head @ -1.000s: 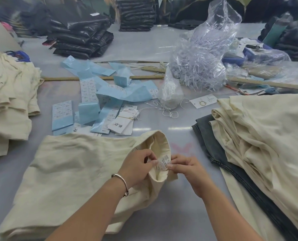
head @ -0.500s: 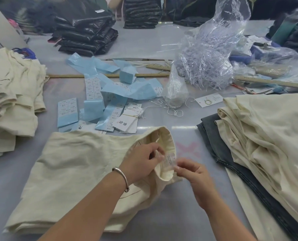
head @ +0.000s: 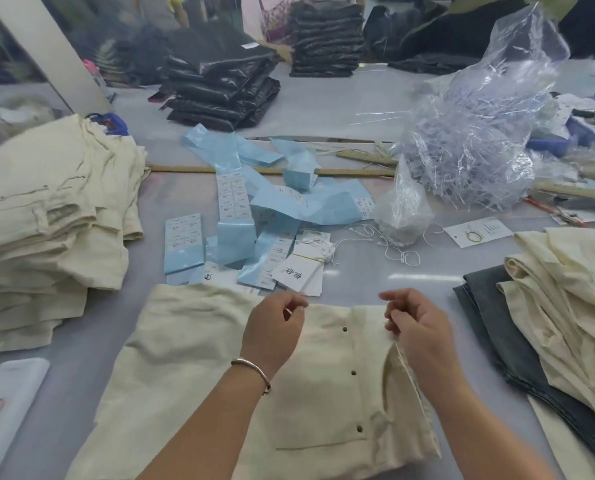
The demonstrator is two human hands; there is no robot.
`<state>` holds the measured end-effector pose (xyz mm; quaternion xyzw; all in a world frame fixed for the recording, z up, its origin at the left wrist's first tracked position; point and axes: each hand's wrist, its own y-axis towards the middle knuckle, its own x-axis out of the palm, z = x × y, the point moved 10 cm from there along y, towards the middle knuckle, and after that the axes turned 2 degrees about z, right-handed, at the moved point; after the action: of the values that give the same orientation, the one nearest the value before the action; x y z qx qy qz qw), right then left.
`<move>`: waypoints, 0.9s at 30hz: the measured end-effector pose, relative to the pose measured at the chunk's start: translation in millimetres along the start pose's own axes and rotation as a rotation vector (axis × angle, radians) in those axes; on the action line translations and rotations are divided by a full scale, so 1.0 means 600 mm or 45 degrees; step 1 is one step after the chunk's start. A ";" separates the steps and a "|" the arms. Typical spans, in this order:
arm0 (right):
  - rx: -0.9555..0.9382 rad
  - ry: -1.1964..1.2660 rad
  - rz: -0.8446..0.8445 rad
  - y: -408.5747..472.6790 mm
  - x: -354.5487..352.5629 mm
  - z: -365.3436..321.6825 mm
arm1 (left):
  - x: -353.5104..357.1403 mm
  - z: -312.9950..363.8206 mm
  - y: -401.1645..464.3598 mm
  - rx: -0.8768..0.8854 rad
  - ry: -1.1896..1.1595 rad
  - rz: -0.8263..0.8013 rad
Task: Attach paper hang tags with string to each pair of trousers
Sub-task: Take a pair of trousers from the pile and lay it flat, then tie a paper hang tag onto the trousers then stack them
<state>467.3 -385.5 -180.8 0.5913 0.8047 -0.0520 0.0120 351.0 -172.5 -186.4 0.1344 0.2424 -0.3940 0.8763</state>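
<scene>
- Trousers (head: 220,368), cream, lie flat at the near middle of the table (head: 341,116), waistband at the far edge, snap studs running down the front flap.
- Left hand (head: 272,327) hovers over the waistband with fingers loosely curled, thumb and forefinger close together; whether they pinch anything I cannot tell. A silver bangle (head: 252,370) sits on that wrist.
- Right hand (head: 421,327) is at 3 o'clock of the left, fingers curled; a thin pale strand seems to run down from it along the fly edge, but the grip itself is too small to make out.
- White phone-like slab (head: 8,407) lies at 9 o'clock of the trousers, near the table edge.
- Hang tags (head: 301,270), white with string, lie at 12 o'clock just beyond the hands, among blue label strips (head: 289,202).
- Loose strings (head: 386,242) trail at 1 o'clock beside a small clear bag (head: 401,209).
- Folded cream stack (head: 46,216) stands at 10 o'clock; a cream pile over grey denim (head: 497,327) lies at 3 o'clock.
- Large clear bag (head: 479,133) of plastic fasteners bulks at 1 o'clock, farther back; black packed garments (head: 220,88) at 12 o'clock, farthest.
- Half a second ago both hands pinched a small sewn label inside the opened waistband; now they are apart, the label is out of sight and the trousers lie front-up.
</scene>
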 end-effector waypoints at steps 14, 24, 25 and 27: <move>0.005 -0.667 -0.529 0.123 0.246 0.042 | -0.040 -0.173 0.236 -0.353 0.779 -0.005; -0.218 -0.897 -0.469 0.209 0.349 0.032 | -0.043 -0.201 0.253 -0.445 0.125 -0.021; -0.250 -0.897 -0.471 0.211 0.356 0.030 | -0.045 -0.196 0.255 -0.420 0.073 -0.037; -0.302 -0.896 -0.479 0.213 0.367 0.031 | -0.040 -0.185 0.256 -0.375 -0.075 -0.106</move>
<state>521.9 -140.3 -225.7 0.3745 0.8460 -0.1591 0.3446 418.0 -9.5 -260.9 -0.0174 0.2770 -0.3940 0.8762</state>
